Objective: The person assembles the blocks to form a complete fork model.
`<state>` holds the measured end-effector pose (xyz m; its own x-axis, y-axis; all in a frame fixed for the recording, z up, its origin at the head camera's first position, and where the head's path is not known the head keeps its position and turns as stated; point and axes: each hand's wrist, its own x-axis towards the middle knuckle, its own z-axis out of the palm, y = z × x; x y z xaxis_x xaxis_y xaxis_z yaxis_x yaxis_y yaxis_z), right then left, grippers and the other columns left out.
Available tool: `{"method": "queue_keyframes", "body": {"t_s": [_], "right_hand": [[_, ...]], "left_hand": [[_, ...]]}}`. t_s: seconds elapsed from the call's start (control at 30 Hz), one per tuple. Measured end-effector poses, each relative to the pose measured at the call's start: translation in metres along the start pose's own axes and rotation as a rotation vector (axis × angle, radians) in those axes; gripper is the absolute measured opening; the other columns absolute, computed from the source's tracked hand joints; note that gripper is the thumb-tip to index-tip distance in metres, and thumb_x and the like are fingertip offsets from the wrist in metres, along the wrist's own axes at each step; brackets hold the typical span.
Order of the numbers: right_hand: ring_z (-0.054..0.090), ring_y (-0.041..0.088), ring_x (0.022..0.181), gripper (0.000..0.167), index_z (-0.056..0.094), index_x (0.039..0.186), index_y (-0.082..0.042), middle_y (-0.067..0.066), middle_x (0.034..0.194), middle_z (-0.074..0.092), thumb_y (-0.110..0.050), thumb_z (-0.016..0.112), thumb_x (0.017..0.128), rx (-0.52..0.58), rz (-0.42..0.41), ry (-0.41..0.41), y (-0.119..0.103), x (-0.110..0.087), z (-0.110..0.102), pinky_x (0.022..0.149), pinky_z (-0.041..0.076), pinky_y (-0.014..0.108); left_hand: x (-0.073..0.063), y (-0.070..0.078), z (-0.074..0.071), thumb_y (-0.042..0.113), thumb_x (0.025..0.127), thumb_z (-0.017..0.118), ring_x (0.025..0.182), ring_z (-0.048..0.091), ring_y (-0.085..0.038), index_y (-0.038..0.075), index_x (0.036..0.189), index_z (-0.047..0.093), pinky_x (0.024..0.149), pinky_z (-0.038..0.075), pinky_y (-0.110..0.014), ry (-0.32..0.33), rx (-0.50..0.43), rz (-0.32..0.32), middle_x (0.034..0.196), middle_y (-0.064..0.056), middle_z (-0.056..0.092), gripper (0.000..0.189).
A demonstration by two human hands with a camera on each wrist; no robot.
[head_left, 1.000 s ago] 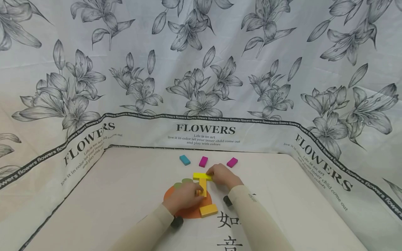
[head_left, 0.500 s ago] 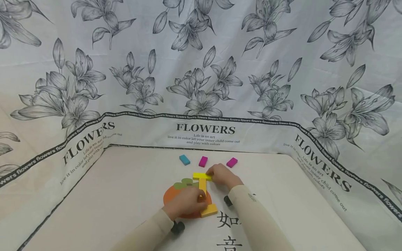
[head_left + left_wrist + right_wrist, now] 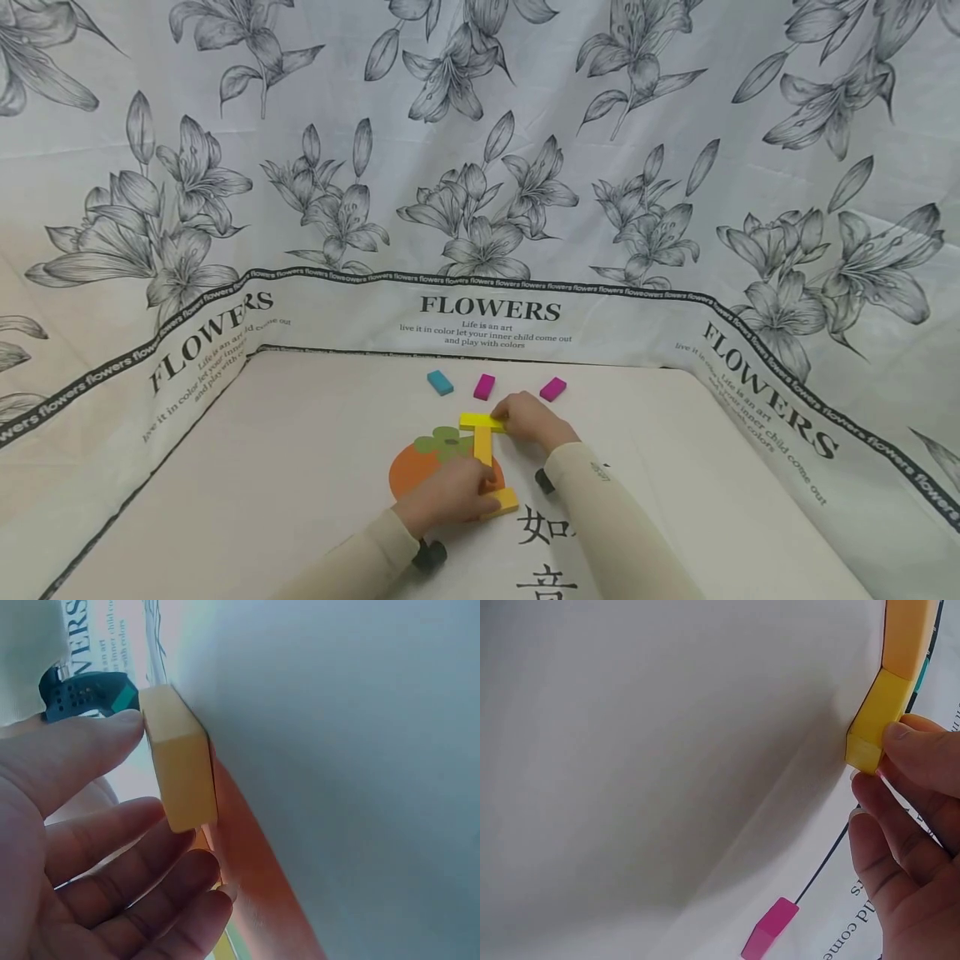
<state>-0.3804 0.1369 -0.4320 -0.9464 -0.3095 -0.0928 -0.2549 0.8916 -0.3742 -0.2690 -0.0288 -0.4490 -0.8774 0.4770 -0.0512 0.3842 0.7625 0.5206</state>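
Several wooden blocks lie end to side on the table like a capital I. At the far end is a yellow block [image 3: 472, 422]; below it runs a longwise yellow-orange block [image 3: 482, 447], and an orange-yellow block [image 3: 506, 502] lies crosswise nearest me. My left hand [image 3: 447, 493] pinches this near block, its thumb and index finger at opposite ends in the left wrist view, where the block [image 3: 184, 765] shows large. My right hand [image 3: 529, 417] holds the right end of the far yellow block [image 3: 877, 712] between thumb and fingers.
Beyond the hands lie a blue block [image 3: 440, 382] and two magenta blocks, one in the middle [image 3: 484, 387] and one to the right [image 3: 553, 389]. A printed orange persimmon [image 3: 412, 471] and black characters [image 3: 546, 525] mark the tablecloth. A flower-print curtain [image 3: 480, 192] stands behind.
My left hand has moved from the middle block towards me to the near block, which now lies partly behind its fingers. The right hand has stayed on the far yellow block.
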Motion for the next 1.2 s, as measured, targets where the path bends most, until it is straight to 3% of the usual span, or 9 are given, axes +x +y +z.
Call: {"method": "queue_keyframes", "body": {"t_s": [0.27, 0.57, 1.0, 1.2], "right_hand": [[0.057, 0.023, 0.114, 0.027, 0.072, 0.114, -0.018, 0.0, 0.116, 0.068, -0.009, 0.061, 0.091, -0.002, 0.007, 0.004, -0.001, -0.001, 0.001, 0.106, 0.042, 0.044], [0.057, 0.023, 0.113, 0.029, 0.072, 0.114, -0.018, 0.0, 0.115, 0.068, -0.007, 0.061, 0.09, -0.009, -0.009, 0.011, 0.0, 0.0, 0.002, 0.106, 0.042, 0.043], [0.057, 0.023, 0.115, 0.029, 0.072, 0.114, -0.018, 0.0, 0.116, 0.068, -0.006, 0.06, 0.09, -0.028, -0.019, 0.016, 0.001, 0.002, 0.002, 0.106, 0.042, 0.043], [0.057, 0.023, 0.114, 0.03, 0.072, 0.114, -0.018, 0.0, 0.116, 0.068, -0.006, 0.061, 0.09, -0.028, -0.011, 0.013, 0.001, 0.002, 0.003, 0.105, 0.043, 0.043]], "left_hand": [[0.003, 0.003, 0.009, 0.027, 0.081, 0.076, 0.065, 0.053, -0.007, 0.014, 0.092, 0.073, 0.067, 0.047, -0.022, 0.011, -0.013, 0.007, 0.073, 0.008, 0.061, 0.018], [0.002, 0.009, 0.012, 0.025, 0.081, 0.078, 0.07, 0.055, -0.008, 0.009, 0.104, 0.074, 0.078, 0.053, -0.027, 0.004, -0.013, -0.044, 0.083, 0.006, 0.067, 0.028], [0.004, 0.007, 0.015, 0.026, 0.083, 0.076, 0.069, 0.053, -0.007, 0.01, 0.102, 0.074, 0.074, 0.051, -0.022, 0.007, 0.064, 0.004, 0.081, 0.007, 0.064, 0.024], [0.003, 0.008, 0.013, 0.025, 0.085, 0.074, 0.069, 0.052, -0.008, 0.011, 0.101, 0.073, 0.072, 0.051, -0.022, 0.006, 0.078, -0.008, 0.08, 0.007, 0.062, 0.022]]}}
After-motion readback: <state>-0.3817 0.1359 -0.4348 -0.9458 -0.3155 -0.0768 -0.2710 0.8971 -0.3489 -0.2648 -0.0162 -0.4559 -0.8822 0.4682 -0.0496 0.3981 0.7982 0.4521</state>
